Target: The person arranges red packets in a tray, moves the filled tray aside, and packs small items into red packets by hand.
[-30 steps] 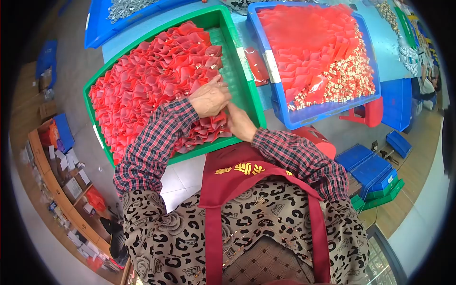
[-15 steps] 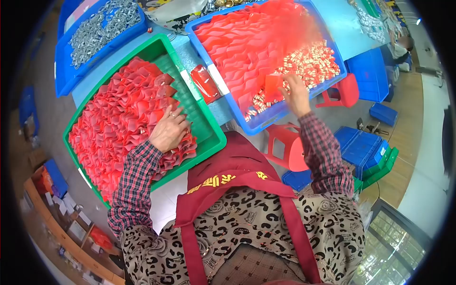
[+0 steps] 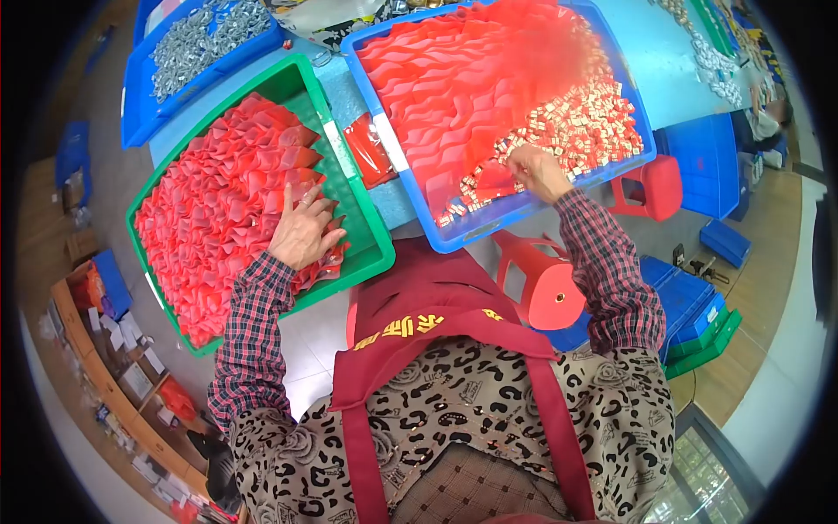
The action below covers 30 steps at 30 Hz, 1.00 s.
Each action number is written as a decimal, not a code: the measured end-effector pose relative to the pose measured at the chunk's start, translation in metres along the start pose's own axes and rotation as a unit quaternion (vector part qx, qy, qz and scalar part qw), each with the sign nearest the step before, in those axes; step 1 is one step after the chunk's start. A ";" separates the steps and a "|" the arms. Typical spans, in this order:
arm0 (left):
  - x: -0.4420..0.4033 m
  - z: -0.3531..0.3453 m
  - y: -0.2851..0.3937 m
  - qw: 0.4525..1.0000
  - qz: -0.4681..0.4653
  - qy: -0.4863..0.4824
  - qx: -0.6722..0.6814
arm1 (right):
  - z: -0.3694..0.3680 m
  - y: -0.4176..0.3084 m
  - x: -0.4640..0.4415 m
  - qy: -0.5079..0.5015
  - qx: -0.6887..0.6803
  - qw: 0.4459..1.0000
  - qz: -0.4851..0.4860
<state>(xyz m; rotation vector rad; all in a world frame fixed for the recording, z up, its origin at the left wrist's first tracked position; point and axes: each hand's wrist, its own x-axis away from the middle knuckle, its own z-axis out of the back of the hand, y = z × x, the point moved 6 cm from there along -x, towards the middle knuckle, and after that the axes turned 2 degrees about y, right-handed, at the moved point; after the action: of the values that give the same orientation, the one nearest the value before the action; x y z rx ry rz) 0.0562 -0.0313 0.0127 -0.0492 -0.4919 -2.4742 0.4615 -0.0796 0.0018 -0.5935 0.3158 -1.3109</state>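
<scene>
A green tray [image 3: 374,248] on the left holds rows of folded red sheer pieces [image 3: 218,201]. My left hand [image 3: 302,232] rests on the right edge of those pieces, fingers spread. In the blue tray [image 3: 467,237] to the right, red sheets [image 3: 436,96] lie beside a heap of small red-and-cream pieces [image 3: 585,127]. My right hand [image 3: 538,171] is over the near part of that heap, its fingers bent together and pointing down. What lies between its fingertips, if anything, is too small to make out.
A red plastic packet [image 3: 368,150] lies between the two trays. At the back left stands a blue tray [image 3: 140,118] of metal parts. Red stools [image 3: 550,293] stand below the table edge. Stacked blue bins [image 3: 676,301] are at the right.
Since the first frame my right hand has left the green tray for the blue tray's heap. My left hand has stayed over the red pieces. The view has shifted.
</scene>
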 end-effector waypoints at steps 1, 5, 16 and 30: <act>-0.001 0.001 0.003 1.000 0.018 -0.008 -0.018 | -0.004 -0.005 0.002 -0.003 -0.001 1.000 0.005; 0.002 -0.002 0.007 0.997 0.059 -0.015 -0.052 | -0.020 -0.027 0.002 0.014 -0.036 0.989 0.142; 0.003 -0.003 0.020 0.995 0.082 -0.004 -0.056 | -0.040 -0.071 -0.022 0.032 0.145 0.977 0.152; 0.008 -0.013 0.019 0.995 0.086 0.006 -0.041 | -0.007 -0.105 -0.062 -0.031 0.168 0.957 0.236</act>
<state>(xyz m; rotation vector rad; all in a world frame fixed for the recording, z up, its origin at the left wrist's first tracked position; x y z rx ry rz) 0.0619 -0.0544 0.0077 -0.1060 -0.3652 -2.3234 0.3583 -0.0362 0.0497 -0.2475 0.1617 -0.8551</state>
